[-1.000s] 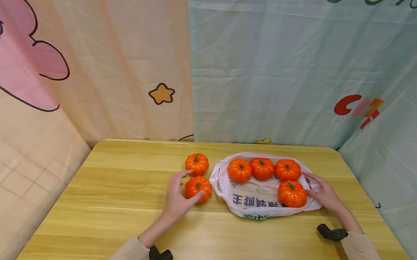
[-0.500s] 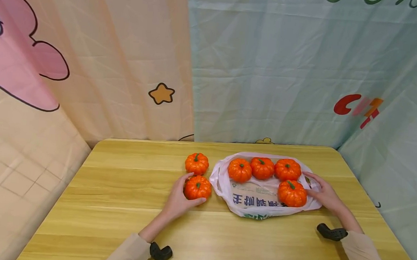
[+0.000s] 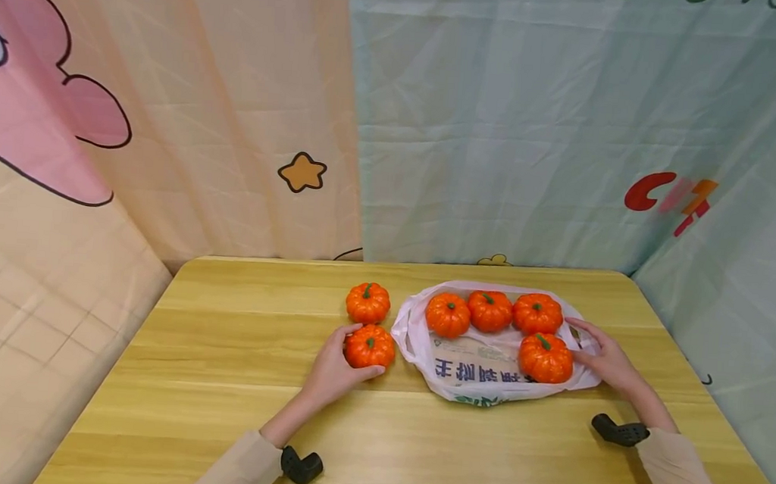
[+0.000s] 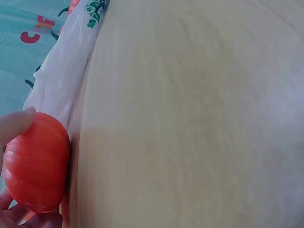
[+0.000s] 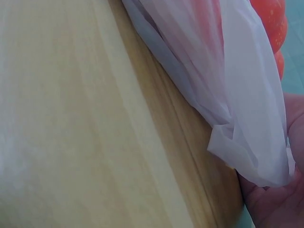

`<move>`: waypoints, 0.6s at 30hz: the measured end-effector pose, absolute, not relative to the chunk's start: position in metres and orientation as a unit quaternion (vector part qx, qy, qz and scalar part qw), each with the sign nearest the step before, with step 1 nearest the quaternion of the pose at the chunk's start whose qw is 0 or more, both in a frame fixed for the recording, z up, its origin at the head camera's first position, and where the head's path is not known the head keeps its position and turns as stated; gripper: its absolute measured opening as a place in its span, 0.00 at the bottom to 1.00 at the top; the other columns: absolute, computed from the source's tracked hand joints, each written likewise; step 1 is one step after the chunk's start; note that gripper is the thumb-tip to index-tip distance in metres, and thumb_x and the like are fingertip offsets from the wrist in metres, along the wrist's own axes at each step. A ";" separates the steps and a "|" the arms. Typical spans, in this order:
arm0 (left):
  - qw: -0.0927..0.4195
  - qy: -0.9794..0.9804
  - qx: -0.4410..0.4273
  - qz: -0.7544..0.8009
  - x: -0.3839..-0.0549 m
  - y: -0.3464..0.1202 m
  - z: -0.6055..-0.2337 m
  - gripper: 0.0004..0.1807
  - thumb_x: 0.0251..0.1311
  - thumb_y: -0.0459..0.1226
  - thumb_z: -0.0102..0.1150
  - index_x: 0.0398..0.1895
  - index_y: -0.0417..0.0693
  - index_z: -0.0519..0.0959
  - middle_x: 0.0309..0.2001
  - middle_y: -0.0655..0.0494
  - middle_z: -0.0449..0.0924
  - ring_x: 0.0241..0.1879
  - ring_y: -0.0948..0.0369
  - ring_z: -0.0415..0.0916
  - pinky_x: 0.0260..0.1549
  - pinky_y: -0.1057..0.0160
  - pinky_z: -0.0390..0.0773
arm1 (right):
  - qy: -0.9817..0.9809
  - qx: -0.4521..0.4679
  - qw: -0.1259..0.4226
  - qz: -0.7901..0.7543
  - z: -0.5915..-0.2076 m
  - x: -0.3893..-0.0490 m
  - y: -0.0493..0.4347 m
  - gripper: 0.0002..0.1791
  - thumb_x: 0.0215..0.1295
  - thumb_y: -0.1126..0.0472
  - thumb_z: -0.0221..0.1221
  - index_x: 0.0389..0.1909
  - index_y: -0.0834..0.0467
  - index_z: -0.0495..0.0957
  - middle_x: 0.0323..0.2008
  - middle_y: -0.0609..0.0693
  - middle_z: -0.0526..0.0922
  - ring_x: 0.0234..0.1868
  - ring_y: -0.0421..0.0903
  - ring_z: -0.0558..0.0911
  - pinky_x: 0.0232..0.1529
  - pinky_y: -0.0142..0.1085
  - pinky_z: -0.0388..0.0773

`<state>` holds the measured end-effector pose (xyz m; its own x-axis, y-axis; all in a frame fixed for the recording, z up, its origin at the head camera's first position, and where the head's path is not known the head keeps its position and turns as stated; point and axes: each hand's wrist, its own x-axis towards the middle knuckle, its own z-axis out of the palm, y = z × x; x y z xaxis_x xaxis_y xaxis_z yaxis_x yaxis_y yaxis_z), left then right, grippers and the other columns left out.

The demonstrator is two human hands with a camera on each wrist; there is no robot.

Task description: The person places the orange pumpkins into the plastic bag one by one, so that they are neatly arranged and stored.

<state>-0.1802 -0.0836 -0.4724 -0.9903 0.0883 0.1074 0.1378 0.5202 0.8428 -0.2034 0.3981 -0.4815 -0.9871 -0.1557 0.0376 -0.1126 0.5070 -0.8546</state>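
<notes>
A small orange pumpkin [image 3: 371, 346] with a green stem is between the thumb and fingers of my left hand [image 3: 331, 374], on the wooden table. In the left wrist view the thumb lies on top of this pumpkin [image 4: 39, 164] and the fingertips are under its lower side. Just behind it sits a second pumpkin [image 3: 367, 303]. To the right, a white plastic bag [image 3: 441, 387] lies spread with its mouth wide, several pumpkins inside. My right hand [image 3: 614, 365] holds the bag's right edge; in the right wrist view the bag film [image 5: 254, 90] hides part of the fingers.
The wooden table [image 3: 213, 380] ends at a printed curtain [image 3: 506, 130] along the back, with fabric on both sides too. Black devices are strapped at the left wrist [image 3: 302, 467] and the right wrist [image 3: 619, 430].
My left hand has closed in around the nearer loose pumpkin, its thumb moving to the front side and its fingers to the back. The right hand and bag stay as they were.
</notes>
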 end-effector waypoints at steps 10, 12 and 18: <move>0.043 -0.867 -0.059 -0.492 -0.176 -0.079 -0.474 0.44 0.39 0.44 0.78 0.61 0.41 0.68 0.58 0.43 0.73 0.57 0.47 0.73 0.56 0.45 0.74 | 0.863 -0.081 0.024 -0.497 -0.477 -0.202 0.397 0.33 0.64 0.67 0.57 0.67 0.71 0.57 0.68 0.76 0.51 0.68 0.74 0.46 0.62 0.74 0.38; 0.049 -0.867 -0.061 -0.492 -0.174 -0.078 -0.475 0.44 0.39 0.44 0.78 0.61 0.41 0.67 0.58 0.43 0.73 0.56 0.48 0.73 0.55 0.45 0.75 | 0.863 -0.079 0.026 -0.498 -0.477 -0.201 0.397 0.34 0.64 0.67 0.57 0.68 0.71 0.56 0.68 0.76 0.50 0.68 0.74 0.45 0.62 0.74 0.37; 0.065 -0.868 -0.052 -0.490 -0.169 -0.075 -0.475 0.43 0.38 0.44 0.79 0.60 0.41 0.68 0.56 0.44 0.74 0.55 0.48 0.73 0.55 0.45 0.75 | 0.862 -0.081 0.028 -0.500 -0.478 -0.202 0.398 0.34 0.64 0.67 0.57 0.68 0.71 0.56 0.68 0.77 0.50 0.68 0.74 0.45 0.62 0.74 0.37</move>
<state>-0.1695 -0.0745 -0.4755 -0.9862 0.0269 0.1633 0.1537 0.5140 0.8439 -0.2015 0.3978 -0.4775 -0.9853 -0.1680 0.0320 -0.1111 0.4865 -0.8666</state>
